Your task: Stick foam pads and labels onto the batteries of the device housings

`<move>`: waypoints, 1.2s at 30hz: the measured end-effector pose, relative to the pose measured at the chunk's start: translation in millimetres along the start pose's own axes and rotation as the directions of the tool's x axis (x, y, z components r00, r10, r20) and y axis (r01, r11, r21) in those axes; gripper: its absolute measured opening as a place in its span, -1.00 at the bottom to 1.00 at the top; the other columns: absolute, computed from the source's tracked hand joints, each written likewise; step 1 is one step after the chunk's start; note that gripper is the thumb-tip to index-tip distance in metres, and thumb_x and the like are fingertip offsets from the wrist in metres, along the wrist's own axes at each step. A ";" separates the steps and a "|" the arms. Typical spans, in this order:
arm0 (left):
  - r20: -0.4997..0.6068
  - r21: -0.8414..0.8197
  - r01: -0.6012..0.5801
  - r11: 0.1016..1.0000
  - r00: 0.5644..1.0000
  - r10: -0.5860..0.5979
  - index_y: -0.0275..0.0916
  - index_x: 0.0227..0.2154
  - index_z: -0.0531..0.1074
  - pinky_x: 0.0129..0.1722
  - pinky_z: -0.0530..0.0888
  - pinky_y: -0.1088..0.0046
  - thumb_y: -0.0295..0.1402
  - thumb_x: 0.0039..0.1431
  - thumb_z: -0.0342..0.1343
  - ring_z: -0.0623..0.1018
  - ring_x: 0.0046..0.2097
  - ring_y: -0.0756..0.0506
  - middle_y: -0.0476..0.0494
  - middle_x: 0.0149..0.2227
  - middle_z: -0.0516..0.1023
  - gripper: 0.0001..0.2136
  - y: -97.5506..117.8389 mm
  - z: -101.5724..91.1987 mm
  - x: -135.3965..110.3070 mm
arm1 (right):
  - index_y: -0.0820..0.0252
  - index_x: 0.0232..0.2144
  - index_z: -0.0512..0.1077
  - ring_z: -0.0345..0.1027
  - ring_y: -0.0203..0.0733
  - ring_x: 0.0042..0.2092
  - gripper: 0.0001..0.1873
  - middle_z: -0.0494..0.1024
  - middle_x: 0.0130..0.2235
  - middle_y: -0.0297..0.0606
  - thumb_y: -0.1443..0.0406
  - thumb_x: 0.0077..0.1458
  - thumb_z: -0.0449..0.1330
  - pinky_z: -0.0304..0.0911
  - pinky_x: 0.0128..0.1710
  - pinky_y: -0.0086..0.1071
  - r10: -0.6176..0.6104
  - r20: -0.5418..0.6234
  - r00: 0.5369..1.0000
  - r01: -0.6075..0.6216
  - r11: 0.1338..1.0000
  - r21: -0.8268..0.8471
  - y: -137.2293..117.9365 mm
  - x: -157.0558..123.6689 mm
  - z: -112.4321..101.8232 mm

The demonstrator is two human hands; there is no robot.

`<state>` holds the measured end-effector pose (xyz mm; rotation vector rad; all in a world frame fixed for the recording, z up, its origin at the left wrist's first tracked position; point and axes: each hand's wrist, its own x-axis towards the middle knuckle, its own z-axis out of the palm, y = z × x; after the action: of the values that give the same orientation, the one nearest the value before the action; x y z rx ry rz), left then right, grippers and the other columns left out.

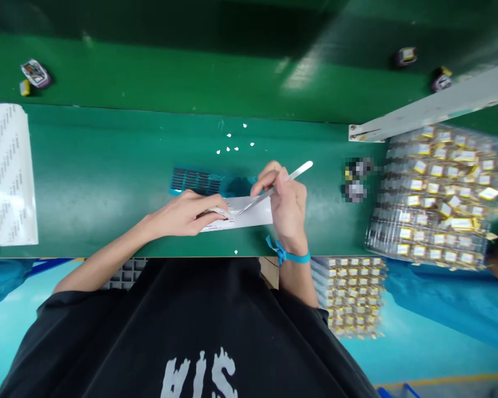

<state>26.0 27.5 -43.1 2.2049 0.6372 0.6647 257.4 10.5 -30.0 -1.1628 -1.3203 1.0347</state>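
Note:
My right hand [289,204] is closed around silver tweezers [301,169], held like a pen. Their tips reach down to a white backing sheet [255,213] with small dark print, lying on the green bench. At the sheet's left part is my left hand [185,213], its thumb and fingers pinched on a thin whitish curved piece [216,210] close to the tweezer tips. Fingers hide much of this piece, so its kind is unclear. Just beyond both hands lies a blue film sheet [196,181] with rows of dark strips.
Several small white scraps [228,148] dot the bench [108,149]. Printed white sheets [14,177] lie at left. Stacked clear trays [435,199] of yellow-and-white parts stand at right, beneath a white metal bracket [431,105]. More trays [352,298] sit below the bench edge.

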 end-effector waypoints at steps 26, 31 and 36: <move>0.203 0.298 -0.037 0.954 0.979 -0.026 -0.17 -0.11 0.56 -0.44 0.39 0.46 -0.30 0.47 -0.07 0.54 -0.48 -0.05 -0.04 -0.42 0.65 -0.73 -9.3 -4.2 -1.5 | 0.15 -0.33 0.65 0.64 -0.11 -0.39 -0.52 0.72 -0.39 -0.20 -0.11 0.27 0.26 0.64 -0.31 -0.22 0.316 -0.025 0.948 -0.317 0.948 -0.025 22.5 -50.8 -13.2; 0.152 0.154 0.041 0.987 0.986 -0.064 -0.17 -0.12 0.59 -0.38 0.46 0.49 -0.30 0.43 -0.01 0.59 -0.39 -0.04 -0.08 -0.33 0.67 -0.76 -6.0 0.5 -0.1 | 0.14 -0.36 0.64 0.64 -0.10 -0.41 -0.58 0.69 -0.43 -0.24 -0.08 0.23 0.31 0.63 -0.37 -0.24 0.333 -0.124 0.935 -0.328 0.943 0.057 22.5 -50.2 -14.3; -0.045 -0.264 0.280 0.923 0.952 -0.302 -0.23 0.00 0.61 -0.60 0.27 0.57 -0.39 0.36 0.12 0.34 -0.62 0.10 -0.01 -0.41 0.65 -0.75 4.8 4.4 6.6 | 0.11 -0.34 0.61 0.64 -0.14 -0.42 -0.57 0.68 -0.44 -0.29 -0.08 0.29 0.24 0.61 -0.38 -0.26 0.213 -0.243 0.946 -0.218 0.976 0.007 10.8 -47.5 -0.3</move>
<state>34.9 26.4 -40.3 1.8049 0.8542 0.6464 257.7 -34.7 -48.0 -1.4252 -1.0297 0.9989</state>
